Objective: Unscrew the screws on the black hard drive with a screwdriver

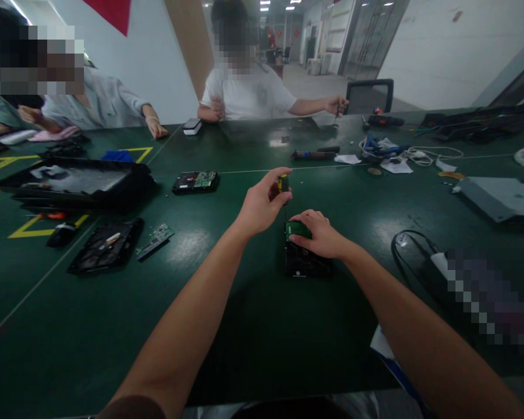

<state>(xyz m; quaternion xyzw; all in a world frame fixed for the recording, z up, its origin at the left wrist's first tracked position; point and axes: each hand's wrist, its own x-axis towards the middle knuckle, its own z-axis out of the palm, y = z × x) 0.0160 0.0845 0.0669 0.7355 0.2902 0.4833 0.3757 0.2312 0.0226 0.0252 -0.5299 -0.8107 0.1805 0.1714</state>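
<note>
A black hard drive (pixel 305 265) with a green circuit board (pixel 297 228) on top lies on the dark green table (pixel 244 326) in front of me. My left hand (pixel 262 203) grips a yellow-and-black screwdriver (pixel 282 185) held upright, its shaft pointing down onto the drive's far end. Resting on the drive, my right hand (pixel 321 234) presses its fingers on the green board and steadies it.
Another hard drive (pixel 196 181), an opened drive (pixel 107 244) with a loose circuit board (pixel 155 240) and a black tray (pixel 76 183) lie to the left. Cables (pixel 402 152) and a grey case (pixel 502 196) sit at the right. Two people sit across the table.
</note>
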